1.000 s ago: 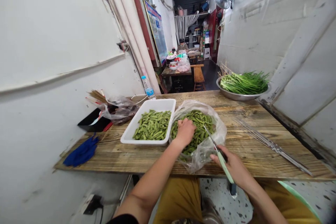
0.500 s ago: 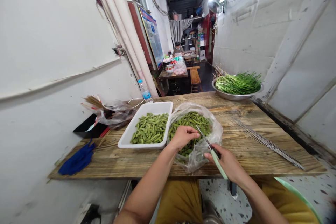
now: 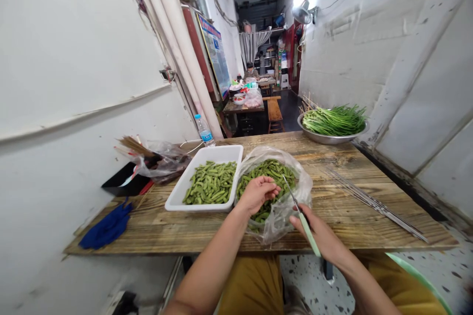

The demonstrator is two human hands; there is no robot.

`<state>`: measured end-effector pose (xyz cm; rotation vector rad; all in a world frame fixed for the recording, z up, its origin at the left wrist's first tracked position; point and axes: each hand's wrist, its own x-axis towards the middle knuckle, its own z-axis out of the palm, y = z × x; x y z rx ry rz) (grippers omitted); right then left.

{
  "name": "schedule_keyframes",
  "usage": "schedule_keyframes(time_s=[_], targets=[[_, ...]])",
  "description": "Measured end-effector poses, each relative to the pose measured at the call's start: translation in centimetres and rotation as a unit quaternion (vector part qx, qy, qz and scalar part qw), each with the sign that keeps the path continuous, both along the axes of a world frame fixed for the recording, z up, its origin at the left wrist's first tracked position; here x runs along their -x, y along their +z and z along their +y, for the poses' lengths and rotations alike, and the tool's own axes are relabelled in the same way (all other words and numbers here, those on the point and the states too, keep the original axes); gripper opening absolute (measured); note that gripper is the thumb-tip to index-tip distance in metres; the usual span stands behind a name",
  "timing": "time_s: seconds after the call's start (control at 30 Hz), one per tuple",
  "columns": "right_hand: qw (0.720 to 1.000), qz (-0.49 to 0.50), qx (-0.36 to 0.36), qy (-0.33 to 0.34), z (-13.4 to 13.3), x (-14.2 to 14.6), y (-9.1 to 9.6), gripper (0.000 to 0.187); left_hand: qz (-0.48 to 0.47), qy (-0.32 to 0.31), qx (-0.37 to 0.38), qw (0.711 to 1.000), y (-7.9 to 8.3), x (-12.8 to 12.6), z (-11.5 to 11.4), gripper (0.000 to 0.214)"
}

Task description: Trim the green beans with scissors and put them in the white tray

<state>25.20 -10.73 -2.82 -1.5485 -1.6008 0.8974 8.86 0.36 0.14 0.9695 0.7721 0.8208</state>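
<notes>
Right hand [image 3: 314, 229], at the near edge of the wooden surface [image 3: 343, 226]: wrapped around scissors [image 3: 305, 229], pale green handle, blades pointing up and away over a clear plastic bag [image 3: 303, 184]. Left hand [image 3: 258, 193]: over the same bag, left of the blades, fingers curled in; cannot tell whether a pod is pinched between them. Green pods [image 3: 273, 170] fill the bag, whose mouth lies open. Just beside it, to the left: white tray [image 3: 199, 206] with more pods spread inside. Blue cloth [image 3: 105, 229] at the left front; metal skewers [image 3: 377, 205] lie loose on the right. Further back: black box [image 3: 121, 186], thin sticks [image 3: 135, 146] in plastic, and a water bottle [image 3: 205, 133] behind the tray. Far right corner: metal bowl [image 3: 328, 139] heaped with long green stalks [image 3: 336, 120]. Beyond: wooden bench [image 3: 274, 110]; a seated person [image 3: 251, 72] at the rear.
</notes>
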Motion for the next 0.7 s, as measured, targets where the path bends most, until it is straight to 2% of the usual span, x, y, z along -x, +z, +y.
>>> schedule_keyframes(time_s=[0.1, 0.2, 0.4, 0.47, 0.57, 0.63, 0.7], targets=[[1.0, -0.001, -0.002, 0.001, -0.2, 0.3, 0.7, 0.045, -0.06, -0.003, 0.033, 0.998, 0.1, -0.4, -0.5, 0.028], [1.0, -0.011, -0.004, 0.002, -0.3, 0.4, 1.1, 0.043, -0.07, 0.039, 0.027, 0.996, -0.3, -1.1, -1.0, 0.032], [1.0, 0.008, -0.009, -0.011, 0.3, 0.7, 0.2, 0.035, -0.073, 0.07, 0.023, 0.995, -1.2, -1.6, -1.8, 0.029], [1.0, 0.01, -0.01, -0.015, 0.5, 0.7, -0.4, 0.033, -0.064, 0.084, 0.031, 0.994, -1.2, -1.1, -1.7, 0.026], [1.0, 0.009, -0.007, -0.019, 0.7, 0.3, -1.1, 0.035, -0.058, 0.144, 0.019, 0.988, -0.7, 0.3, -0.8, 0.019], [1.0, 0.012, -0.001, -0.016, 0.7, 0.0, -1.4, 0.039, -0.048, 0.192, -0.007, 0.98, -0.4, 1.4, 0.2, 0.015], [1.0, 0.015, 0.004, -0.009, 0.6, -0.3, -1.6, 0.043, 0.002, 0.207, -0.043, 0.977, -0.1, 2.2, 1.3, 0.009]])
